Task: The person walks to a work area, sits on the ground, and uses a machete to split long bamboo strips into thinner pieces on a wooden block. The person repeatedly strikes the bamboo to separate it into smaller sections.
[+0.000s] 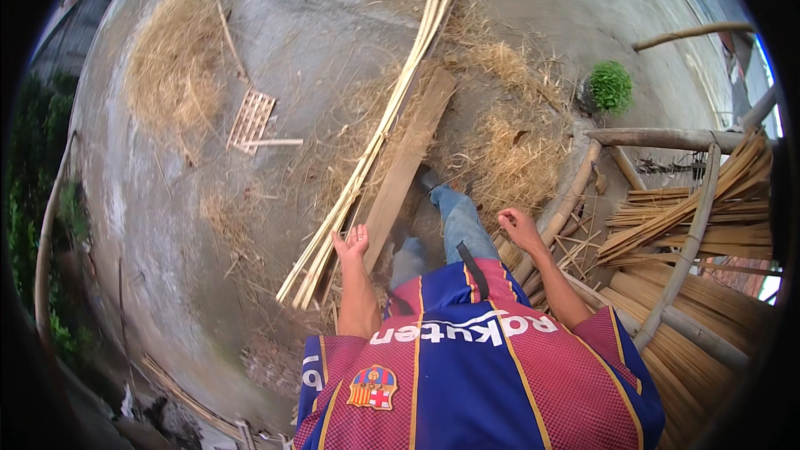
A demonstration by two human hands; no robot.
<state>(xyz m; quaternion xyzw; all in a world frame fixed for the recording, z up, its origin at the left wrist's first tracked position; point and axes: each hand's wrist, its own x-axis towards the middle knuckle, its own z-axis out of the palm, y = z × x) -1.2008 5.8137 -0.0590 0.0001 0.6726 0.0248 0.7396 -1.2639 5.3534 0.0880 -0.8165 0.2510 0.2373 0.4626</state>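
Observation:
My left hand (353, 242) is open, palm up and fingers apart, with nothing in it. It is just right of the near part of a bundle of long pale bamboo strips (379, 137); whether it touches them I cannot tell. The strips run from near my left side to the far middle. A wide wooden plank (410, 162) lies along their right side. My right hand (520, 230) hangs beside my right leg, its fingers curled in loosely. Nothing shows in it. My jeans-clad legs (461, 221) are between the hands, partly hidden by my shirt.
Heaps of fine shavings (521, 154) lie right of the plank, and a bigger pile (173, 62) lies far left. Near that is a woven lattice piece (251, 119). At right, a pole frame (569, 192) stands by stacked strips (658, 300). A green plant (611, 87) grows beyond.

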